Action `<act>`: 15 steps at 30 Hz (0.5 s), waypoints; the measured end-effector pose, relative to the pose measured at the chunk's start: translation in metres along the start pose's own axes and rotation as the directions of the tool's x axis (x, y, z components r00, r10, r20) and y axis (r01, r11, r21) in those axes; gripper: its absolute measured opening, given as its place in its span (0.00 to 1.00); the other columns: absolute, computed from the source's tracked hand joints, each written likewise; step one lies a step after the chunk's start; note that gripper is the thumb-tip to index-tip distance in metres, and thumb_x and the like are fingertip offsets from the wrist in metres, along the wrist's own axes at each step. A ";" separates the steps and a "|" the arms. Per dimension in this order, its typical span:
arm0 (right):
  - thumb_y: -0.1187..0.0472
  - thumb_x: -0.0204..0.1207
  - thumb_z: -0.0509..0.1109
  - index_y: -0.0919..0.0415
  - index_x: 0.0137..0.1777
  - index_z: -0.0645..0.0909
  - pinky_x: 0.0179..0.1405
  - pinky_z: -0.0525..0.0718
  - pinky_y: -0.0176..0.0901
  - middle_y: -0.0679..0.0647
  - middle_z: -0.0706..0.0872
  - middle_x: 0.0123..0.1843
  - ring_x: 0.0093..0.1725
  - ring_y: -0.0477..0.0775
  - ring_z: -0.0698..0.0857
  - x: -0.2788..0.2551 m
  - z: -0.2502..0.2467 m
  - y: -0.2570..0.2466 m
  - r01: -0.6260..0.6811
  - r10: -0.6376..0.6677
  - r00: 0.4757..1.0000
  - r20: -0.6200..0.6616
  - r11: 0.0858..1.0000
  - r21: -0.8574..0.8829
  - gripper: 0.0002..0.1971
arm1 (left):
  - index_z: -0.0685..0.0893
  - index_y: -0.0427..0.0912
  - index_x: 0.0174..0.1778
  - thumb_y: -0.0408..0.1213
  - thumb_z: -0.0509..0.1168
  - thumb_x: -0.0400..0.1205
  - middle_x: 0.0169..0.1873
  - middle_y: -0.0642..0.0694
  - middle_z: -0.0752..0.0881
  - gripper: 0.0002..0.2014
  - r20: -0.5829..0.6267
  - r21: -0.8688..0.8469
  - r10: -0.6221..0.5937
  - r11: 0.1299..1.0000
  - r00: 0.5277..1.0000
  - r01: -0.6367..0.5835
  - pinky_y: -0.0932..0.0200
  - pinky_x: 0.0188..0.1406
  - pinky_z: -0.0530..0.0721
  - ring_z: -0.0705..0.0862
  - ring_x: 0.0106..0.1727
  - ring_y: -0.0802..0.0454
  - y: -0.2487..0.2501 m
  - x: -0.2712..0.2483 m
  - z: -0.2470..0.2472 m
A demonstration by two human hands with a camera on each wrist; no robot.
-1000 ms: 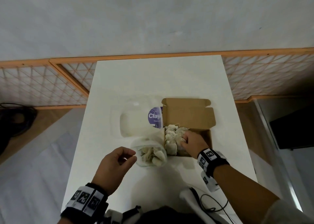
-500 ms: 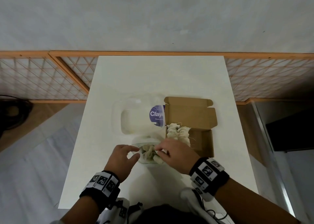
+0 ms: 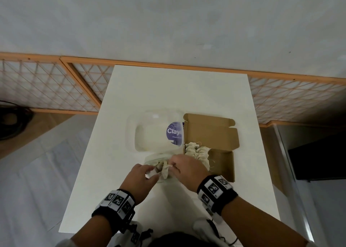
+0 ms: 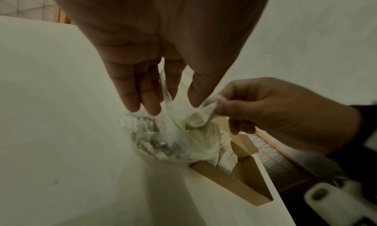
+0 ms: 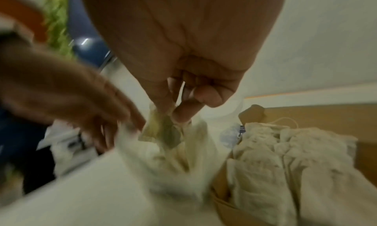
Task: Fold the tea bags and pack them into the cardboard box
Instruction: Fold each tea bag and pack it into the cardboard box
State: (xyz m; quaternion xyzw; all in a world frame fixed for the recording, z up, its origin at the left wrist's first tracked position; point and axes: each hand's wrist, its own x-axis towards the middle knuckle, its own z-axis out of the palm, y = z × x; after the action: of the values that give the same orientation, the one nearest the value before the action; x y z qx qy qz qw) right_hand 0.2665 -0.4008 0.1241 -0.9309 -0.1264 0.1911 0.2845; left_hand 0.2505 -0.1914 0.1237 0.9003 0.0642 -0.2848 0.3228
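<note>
A tea bag [image 4: 206, 110] is pinched by the right hand [image 3: 189, 169] over the bowl [image 4: 173, 142]. The bowl rim is gripped by the left hand [image 3: 139, 179]. Packed bags [image 3: 196, 151] lie in the box [image 3: 222, 164], just beyond the right hand.

A white worktop [image 3: 168, 89] stands against a pale grey wall [image 3: 168, 18]; an orange-framed lattice screen [image 3: 46, 87] runs behind it on both sides; a clear plastic tub [image 3: 149, 132] with a purple round label [image 3: 175, 132] reading "Clay" lies on the worktop; a dark coil of cable [image 3: 11, 121] rests on the wooden floor at the far left; a black panel [image 3: 318, 160] sits to the right; pale grey floor [image 3: 37, 171] spreads at the lower left.
</note>
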 end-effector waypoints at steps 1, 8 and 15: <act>0.50 0.88 0.66 0.52 0.54 0.82 0.44 0.82 0.46 0.47 0.86 0.48 0.46 0.51 0.83 -0.005 -0.007 -0.002 -0.025 0.026 1.000 -0.016 0.998 0.064 0.07 | 0.83 0.53 0.74 0.53 0.70 0.83 0.62 0.51 0.79 0.23 0.009 -0.005 -0.002 1.000 1.000 0.002 0.63 0.58 0.79 0.87 0.51 0.61 -0.001 -0.001 -0.001; 0.50 0.87 0.70 0.49 0.52 0.80 0.41 0.84 0.36 0.44 0.89 0.42 0.40 0.41 0.87 -0.028 -0.035 -0.014 -0.045 0.050 0.999 -0.003 0.921 0.386 0.05 | 0.78 0.57 0.74 0.54 0.78 0.77 0.68 0.59 0.77 0.30 -0.148 0.003 0.222 0.975 0.964 -0.224 0.60 0.74 0.76 0.79 0.69 0.60 0.014 -0.013 -0.022; 0.50 0.89 0.68 0.52 0.53 0.85 0.44 0.90 0.42 0.51 0.91 0.43 0.41 0.48 0.91 -0.043 -0.064 -0.036 0.014 0.056 0.991 -0.122 0.860 0.510 0.08 | 0.85 0.54 0.45 0.43 0.70 0.86 0.34 0.56 0.91 0.04 -0.086 -0.134 0.367 0.917 0.926 -0.376 0.51 0.44 0.88 0.88 0.36 0.58 0.062 -0.026 -0.035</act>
State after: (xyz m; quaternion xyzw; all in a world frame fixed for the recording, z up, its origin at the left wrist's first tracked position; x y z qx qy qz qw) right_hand 0.2513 -0.4174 0.2060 -0.8343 -0.0421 0.1585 0.5263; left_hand 0.2638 -0.2162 0.1938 0.8777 -0.0774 -0.1863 0.4347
